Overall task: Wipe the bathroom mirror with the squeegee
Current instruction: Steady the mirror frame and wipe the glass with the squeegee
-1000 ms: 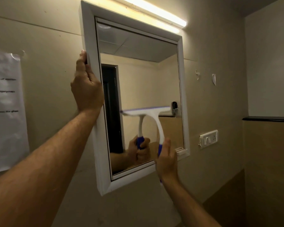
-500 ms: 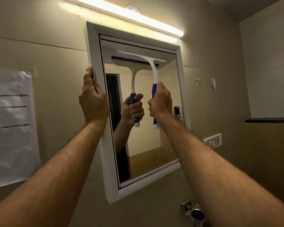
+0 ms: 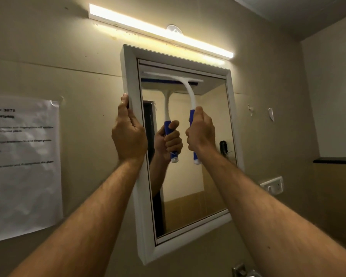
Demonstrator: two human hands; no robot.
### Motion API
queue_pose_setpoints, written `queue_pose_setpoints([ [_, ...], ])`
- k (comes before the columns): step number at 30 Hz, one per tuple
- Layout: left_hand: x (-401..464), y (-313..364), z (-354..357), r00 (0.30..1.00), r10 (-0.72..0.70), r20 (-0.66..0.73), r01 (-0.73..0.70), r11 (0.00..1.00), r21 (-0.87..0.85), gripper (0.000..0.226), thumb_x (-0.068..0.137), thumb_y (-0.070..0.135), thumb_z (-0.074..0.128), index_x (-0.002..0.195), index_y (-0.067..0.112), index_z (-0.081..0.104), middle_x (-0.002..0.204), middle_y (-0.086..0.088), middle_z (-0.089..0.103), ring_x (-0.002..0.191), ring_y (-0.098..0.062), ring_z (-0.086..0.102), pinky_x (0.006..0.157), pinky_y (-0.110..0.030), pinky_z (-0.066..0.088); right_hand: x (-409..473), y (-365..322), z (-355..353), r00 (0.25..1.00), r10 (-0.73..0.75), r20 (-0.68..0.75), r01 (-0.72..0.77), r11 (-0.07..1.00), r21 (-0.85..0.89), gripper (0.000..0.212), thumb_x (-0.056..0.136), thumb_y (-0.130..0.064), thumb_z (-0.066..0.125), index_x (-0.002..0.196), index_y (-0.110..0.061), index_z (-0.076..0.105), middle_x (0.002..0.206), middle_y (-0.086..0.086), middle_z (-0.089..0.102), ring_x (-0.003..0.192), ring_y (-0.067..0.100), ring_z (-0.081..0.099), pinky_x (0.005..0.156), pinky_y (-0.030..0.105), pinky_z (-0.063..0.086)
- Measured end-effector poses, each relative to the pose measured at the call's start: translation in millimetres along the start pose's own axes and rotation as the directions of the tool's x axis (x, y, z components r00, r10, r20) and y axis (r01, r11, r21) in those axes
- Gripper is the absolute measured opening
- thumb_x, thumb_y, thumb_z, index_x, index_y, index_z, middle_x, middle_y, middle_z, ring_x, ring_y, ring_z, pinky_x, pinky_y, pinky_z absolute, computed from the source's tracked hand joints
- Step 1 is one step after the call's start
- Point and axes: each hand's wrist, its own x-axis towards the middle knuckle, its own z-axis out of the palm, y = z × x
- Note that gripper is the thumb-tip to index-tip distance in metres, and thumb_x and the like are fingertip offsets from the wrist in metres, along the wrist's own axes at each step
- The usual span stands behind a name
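squeegee (image 3: 188, 90) blade lies flat against the glass at the 12 o'clock edge of the mirror (image 3: 206, 176); right hand (image 3: 201, 131) grip is clenched round its blue handle, left hand (image 3: 129, 134) grip clasps the white frame at 9 o'clock, under a lit lamp (image 3: 160, 31)

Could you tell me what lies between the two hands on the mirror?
In the head view, between the left hand and right hand lies mirror glass, showing the squeegee grip's reflection.
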Motion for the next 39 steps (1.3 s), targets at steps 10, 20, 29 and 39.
queue_pose_setpoints([
  [10,0.1,2.6,-1.8,1.000,-0.013,0.021,0.013,1.000,-0.015,0.042,0.105,0.019,0.034,0.147,0.015,0.038,0.133,-0.004,0.059,0.107,-0.022,0.065,0.090,-0.041,0.057,5.4,-4.4,31.6,0.990,-0.056,-0.129,0.050,0.998,-0.047,0.037,0.102,-0.047,0.023,0.079,-0.030,0.046,0.057,-0.010,0.048,0.047,-0.016,0.051,0.039,0.001,0.031],
  [20,-0.4,2.1,-0.7,1.000,-0.008,0.013,0.008,1.000,-0.013,0.041,0.105,0.019,0.035,0.146,0.015,0.039,0.137,-0.002,0.057,0.116,-0.017,0.060,0.092,-0.020,0.046,9.9,-1.0,30.4,0.987,-0.037,-0.158,0.027,0.997,-0.066,0.038,0.103,-0.045,0.023,0.094,-0.020,0.051,0.063,-0.009,0.050,0.049,-0.020,0.050,0.039,0.001,0.032],
  [29,0.7,1.6,0.0,1.000,-0.010,0.006,0.010,1.000,-0.030,0.041,0.105,0.018,0.037,0.145,0.013,0.040,0.136,-0.004,0.058,0.117,-0.019,0.060,0.094,-0.022,0.047,2.0,-1.1,43.0,0.984,-0.018,-0.176,0.011,0.999,-0.040,0.044,0.103,-0.045,0.022,0.107,-0.016,0.054,0.071,-0.005,0.056,0.052,-0.009,0.057,0.037,0.002,0.032],
  [39,0.6,4.0,-1.8,1.000,-0.023,0.015,0.024,0.999,-0.025,0.042,0.105,0.019,0.036,0.146,0.013,0.039,0.131,-0.005,0.061,0.110,-0.021,0.064,0.094,-0.035,0.055,3.7,-2.4,28.9,0.989,-0.072,-0.132,0.053,0.989,-0.139,0.034,0.104,-0.044,0.024,0.096,-0.022,0.049,0.065,-0.008,0.050,0.052,-0.023,0.049,0.036,0.001,0.030],
])
